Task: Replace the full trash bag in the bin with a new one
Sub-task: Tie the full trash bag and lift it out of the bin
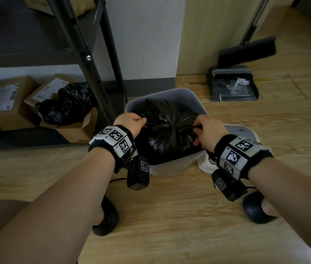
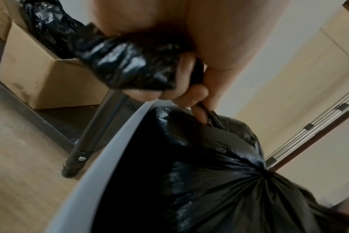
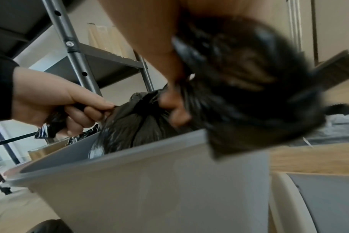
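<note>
A full black trash bag (image 1: 168,128) sits in a grey bin (image 1: 177,93) on the wooden floor, its top gathered to a pucker (image 2: 263,171). My left hand (image 1: 131,122) grips a bunched tail of the bag (image 2: 127,63) at the bin's left side, pinching a thin black strand. My right hand (image 1: 208,130) grips the opposite tail of the bag (image 3: 245,82) at the right. The bin's wall (image 3: 149,189) fills the right wrist view, where my left hand (image 3: 56,100) also shows.
The bin's lid (image 1: 246,132) lies on the floor to the right. A dustpan (image 1: 232,86) and broom (image 1: 249,48) stand behind. A black metal shelf leg (image 1: 86,58) rises left of the bin. Cardboard boxes (image 1: 8,103) and another black bag (image 1: 67,103) lie under the shelf.
</note>
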The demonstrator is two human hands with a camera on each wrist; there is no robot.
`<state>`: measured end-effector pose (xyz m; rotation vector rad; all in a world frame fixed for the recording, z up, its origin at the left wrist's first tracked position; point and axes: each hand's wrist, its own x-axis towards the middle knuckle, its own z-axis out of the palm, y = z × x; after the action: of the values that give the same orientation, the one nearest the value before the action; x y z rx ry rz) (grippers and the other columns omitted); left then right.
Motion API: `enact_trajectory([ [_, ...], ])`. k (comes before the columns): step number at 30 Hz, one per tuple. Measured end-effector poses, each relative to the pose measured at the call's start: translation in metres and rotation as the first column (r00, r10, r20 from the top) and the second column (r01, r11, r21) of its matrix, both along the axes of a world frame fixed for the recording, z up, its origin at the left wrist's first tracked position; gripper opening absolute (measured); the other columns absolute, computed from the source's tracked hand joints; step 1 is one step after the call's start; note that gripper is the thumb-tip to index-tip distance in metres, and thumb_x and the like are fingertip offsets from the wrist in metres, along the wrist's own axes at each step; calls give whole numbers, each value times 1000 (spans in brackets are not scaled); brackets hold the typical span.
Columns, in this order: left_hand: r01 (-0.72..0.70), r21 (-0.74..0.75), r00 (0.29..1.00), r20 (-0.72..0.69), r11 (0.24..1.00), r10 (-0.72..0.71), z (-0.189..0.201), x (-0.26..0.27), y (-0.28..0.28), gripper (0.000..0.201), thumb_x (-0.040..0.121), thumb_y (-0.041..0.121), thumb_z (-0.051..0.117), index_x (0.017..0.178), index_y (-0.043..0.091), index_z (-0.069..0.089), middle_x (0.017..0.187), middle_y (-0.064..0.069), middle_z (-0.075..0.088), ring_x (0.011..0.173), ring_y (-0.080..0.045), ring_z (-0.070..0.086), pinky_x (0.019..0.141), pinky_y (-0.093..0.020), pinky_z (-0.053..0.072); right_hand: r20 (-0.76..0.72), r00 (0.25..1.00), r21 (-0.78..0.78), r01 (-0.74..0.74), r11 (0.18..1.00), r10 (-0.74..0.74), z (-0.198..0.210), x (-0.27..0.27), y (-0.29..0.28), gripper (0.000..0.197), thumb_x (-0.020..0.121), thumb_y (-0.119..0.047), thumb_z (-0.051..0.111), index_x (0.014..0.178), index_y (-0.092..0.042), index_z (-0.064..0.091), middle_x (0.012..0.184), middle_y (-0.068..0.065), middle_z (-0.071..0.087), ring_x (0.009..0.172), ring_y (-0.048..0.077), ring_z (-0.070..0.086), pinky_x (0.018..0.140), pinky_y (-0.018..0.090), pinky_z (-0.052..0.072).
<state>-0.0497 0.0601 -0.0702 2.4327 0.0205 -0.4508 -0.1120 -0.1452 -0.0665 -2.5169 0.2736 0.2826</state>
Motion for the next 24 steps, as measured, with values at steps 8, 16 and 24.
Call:
enact_trajectory([
  [8,36,128,999,36,991,-41,-2,-5,4,40,96,35,45,94,8,73,98,-12,72,97,-26,64,77,-30,44,89,992,-97,-76,992,85,-9,-2,-2,30,91,-32,55,100,-8,71,94,10,69,91,24,61,72,24,35],
  [16,-18,9,1000,-22,1000,18,3,-3,0,37,96,34,45,87,9,71,81,-2,64,85,-18,57,73,-25,44,156,986,23,50,998,-53,-14,7,0,27,92,-22,53,94,1,68,96,19,68,92,31,64,74,33,48],
  [24,-390,-630,914,-351,672,201,31,-13,-26,23,99,18,41,78,17,49,84,-8,56,73,-20,62,75,-37,53,-22,953,687,235,688,-303,15,9,15,22,97,-6,43,77,-4,53,75,7,55,92,30,58,88,39,54],
])
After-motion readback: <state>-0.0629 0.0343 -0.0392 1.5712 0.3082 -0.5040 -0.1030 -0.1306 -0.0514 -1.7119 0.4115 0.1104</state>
